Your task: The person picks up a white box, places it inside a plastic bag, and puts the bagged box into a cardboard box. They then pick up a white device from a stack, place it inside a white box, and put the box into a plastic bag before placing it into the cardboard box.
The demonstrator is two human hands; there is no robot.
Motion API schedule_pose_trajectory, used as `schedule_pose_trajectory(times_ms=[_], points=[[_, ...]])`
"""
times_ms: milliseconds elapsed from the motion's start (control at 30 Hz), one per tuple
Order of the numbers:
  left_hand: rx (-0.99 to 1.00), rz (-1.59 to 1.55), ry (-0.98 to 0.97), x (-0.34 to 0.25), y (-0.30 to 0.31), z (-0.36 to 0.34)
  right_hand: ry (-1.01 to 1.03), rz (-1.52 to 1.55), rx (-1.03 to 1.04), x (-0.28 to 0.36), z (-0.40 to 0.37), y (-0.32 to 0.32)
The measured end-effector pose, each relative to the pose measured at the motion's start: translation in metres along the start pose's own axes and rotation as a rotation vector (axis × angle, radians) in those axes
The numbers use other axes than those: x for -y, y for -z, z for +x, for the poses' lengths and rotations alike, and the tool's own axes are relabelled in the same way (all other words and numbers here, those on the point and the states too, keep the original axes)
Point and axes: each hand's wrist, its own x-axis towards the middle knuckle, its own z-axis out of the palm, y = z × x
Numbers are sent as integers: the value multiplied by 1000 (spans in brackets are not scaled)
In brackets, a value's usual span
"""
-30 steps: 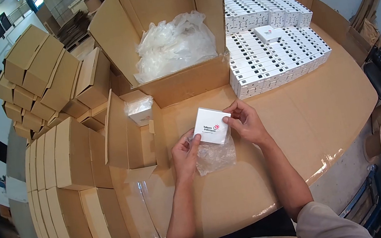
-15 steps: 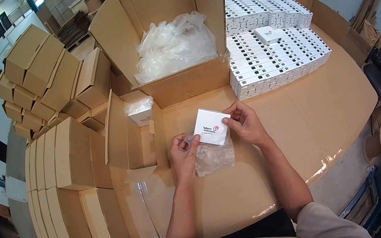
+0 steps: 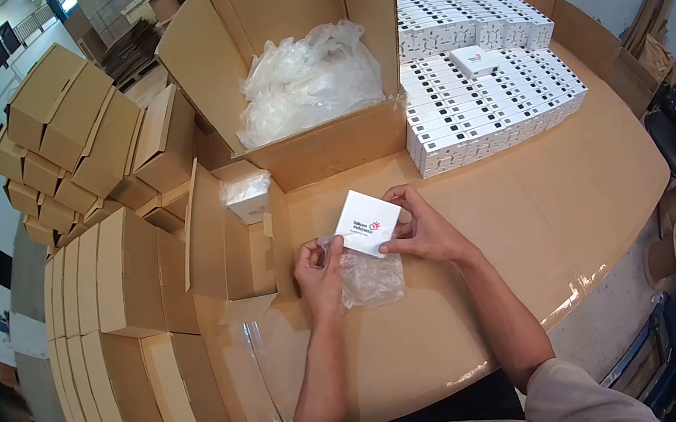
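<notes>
Cardboard sheeting (image 3: 516,271) lies beneath the left hand (image 3: 321,271) and right hand (image 3: 425,228), both gripping a white logo-printed box (image 3: 368,219) near clear plastic wrap (image 3: 372,278).

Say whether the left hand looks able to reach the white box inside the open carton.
Probably yes, if the left hand lets go of the printed box: the open carton stands close by, with only clear plastic over the white box.

The small white carton (image 3: 361,218) at the centre reads "Telkom Indonesia" beside a red logo (image 3: 374,226), with a finer line beneath too small to read; print on the loose carton (image 3: 472,62) atop the far-right stack (image 3: 499,110) is illegible
</notes>
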Motion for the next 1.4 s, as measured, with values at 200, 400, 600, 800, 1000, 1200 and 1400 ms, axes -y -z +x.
schedule_pose_trajectory(times_ms=[200, 400, 600, 800, 1000, 1200, 1400], points=[[-21, -66, -4, -3, -2, 0, -48, 127, -40, -2, 5, -10], [138, -40, 149, -4, 1, -1, 99, 178, -194, -11, 10, -8], [152, 11, 109, 1, -1, -2, 95, 201, -203, -2, 7, -10], [115, 2, 70, 6, 1, 0, 85, 211, -246, -12, 10, -8], [115, 22, 85, 1, -1, -2, 68, 222, -297, -10, 10, -6], [131, 31, 58, 2, 0, -1, 91, 200, -313, -8, 10, -3], [160, 57, 49, 2, 0, -1, 126, 175, -245, -12, 9, -1]])
